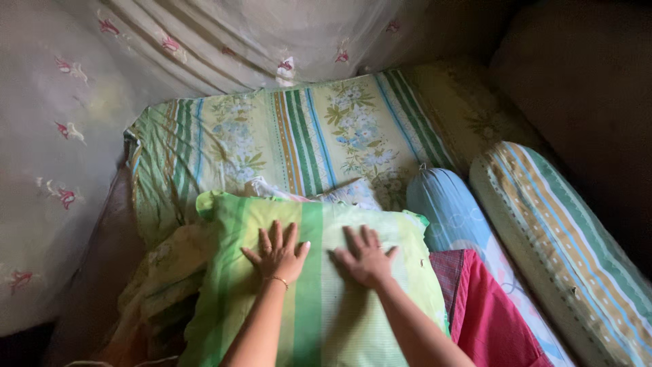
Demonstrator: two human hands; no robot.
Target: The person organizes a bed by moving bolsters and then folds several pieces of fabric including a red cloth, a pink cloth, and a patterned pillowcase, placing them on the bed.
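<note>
Left hand (277, 255) and right hand (367, 257) lie flat, fingers spread, grasping nothing, pressed side by side on the green striped pillow (319, 299). Pillow rests at the near end of the bed (299, 136). Two bolsters, blue (455, 217) and striped (564, 251), lie right.

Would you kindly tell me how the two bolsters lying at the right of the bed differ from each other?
The blue bolster is plain pale blue with faint white shapes; the striped bolster has green, tan and blue bands. The blue bolster looks slimmer, the striped bolster thicker. The blue bolster lies nearer the right hand, the striped bolster farther out. Both are long cylinders lying side by side.
</note>
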